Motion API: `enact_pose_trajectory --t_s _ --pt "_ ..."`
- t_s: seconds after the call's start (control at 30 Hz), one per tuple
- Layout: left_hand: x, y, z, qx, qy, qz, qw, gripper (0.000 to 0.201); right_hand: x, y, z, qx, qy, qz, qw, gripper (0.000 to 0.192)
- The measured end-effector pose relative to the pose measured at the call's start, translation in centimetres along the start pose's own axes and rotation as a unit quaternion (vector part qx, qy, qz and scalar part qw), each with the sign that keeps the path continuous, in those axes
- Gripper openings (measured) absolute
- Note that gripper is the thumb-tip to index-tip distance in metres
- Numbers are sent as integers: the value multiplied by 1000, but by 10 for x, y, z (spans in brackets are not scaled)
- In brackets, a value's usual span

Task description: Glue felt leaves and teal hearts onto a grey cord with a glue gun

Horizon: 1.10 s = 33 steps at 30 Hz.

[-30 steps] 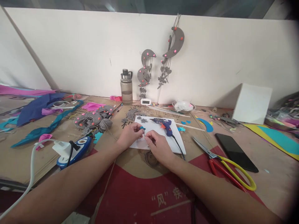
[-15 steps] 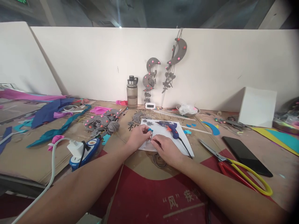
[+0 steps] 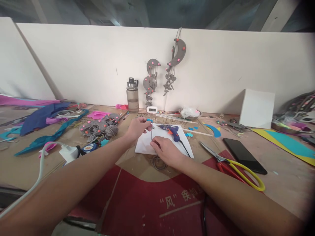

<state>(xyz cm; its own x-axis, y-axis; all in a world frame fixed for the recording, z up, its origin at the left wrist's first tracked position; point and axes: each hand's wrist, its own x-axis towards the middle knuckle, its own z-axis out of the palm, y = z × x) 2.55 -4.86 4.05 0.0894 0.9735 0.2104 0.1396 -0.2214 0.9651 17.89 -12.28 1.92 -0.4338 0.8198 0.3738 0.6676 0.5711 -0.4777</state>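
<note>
Head view: I see my left hand (image 3: 136, 128) pinching a blue piece (image 3: 149, 120).
Thread (image 3: 151, 132): upright, down to my right hand (image 3: 165, 150), pinched shut on it.

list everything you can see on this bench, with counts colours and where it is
teal piece: 1, teal, pinched in left hand
cord: 1, grey, between both hands
glue gun: 1, blue, on white sheet
white sheet: 1, under hands
scissors: 1, yellow and red, right
phone: 1, black, right
bottle: 1, grey, at wall
moon hangings: 3, grey, on wall
left hand: raised
right hand: on sheet
</note>
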Motion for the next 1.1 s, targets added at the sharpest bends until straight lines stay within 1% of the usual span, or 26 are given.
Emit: enact_pose_trajectory --t_s 0.1,0.2,0.27,0.33,0.43,0.53,0.67,0.77,0.83,0.87,0.9,0.93,1.0,1.03,1.07,1.1 --pt "0 -5 10 -28 33 -20 999 18 1 -1 -4 0 -25 7 1000 18" --pt "-4 -22 19 -15 40 -60 997 22 -2 3 -10 -57 -44 -9 997 15" --pt "-4 -31 23 -30 42 -43 998 23 -8 9 -13 -104 -47 -24 993 19" --pt "-4 -34 26 -31 45 -33 998 23 -14 15 -14 -126 -47 -26 991 23" --pt "-1 -32 28 0 41 -33 999 20 -19 26 -13 -126 -43 -26 991 25" --pt "5 -30 32 17 32 -33 999 17 -17 36 -11 -122 -37 -41 991 24" --pt "14 -37 36 2 21 -25 999 18 -10 46 -11 -109 -34 -55 992 24" --pt "17 -40 36 13 11 -21 1000 18 -7 47 -13 -96 -41 -46 994 23" --pt "12 -38 36 45 12 0 999 15 -8 47 -13 -90 -43 -40 994 21" --pt "8 -35 36 74 16 26 997 13 -9 46 -13 -88 -42 -38 994 21" --pt "3 -32 36 106 27 68 992 11 -10 46 -12 -87 -41 -39 995 21" --pt "-3 -28 37 145 24 123 981 10 -11 47 -11 -86 -38 -41 995 23" --pt "-16 -20 40 204 -19 208 956 9 -12 49 -9 -78 -30 -48 995 30" --pt "-21 -17 42 226 -41 233 945 9 -13 50 -8 -73 -25 -52 996 35" --pt "-26 -14 43 238 -54 248 938 9 -13 51 -8 -68 -21 -53 996 38" --pt "-29 -13 45 239 -57 249 937 9 -13 52 -7 -61 -19 -52 997 40"
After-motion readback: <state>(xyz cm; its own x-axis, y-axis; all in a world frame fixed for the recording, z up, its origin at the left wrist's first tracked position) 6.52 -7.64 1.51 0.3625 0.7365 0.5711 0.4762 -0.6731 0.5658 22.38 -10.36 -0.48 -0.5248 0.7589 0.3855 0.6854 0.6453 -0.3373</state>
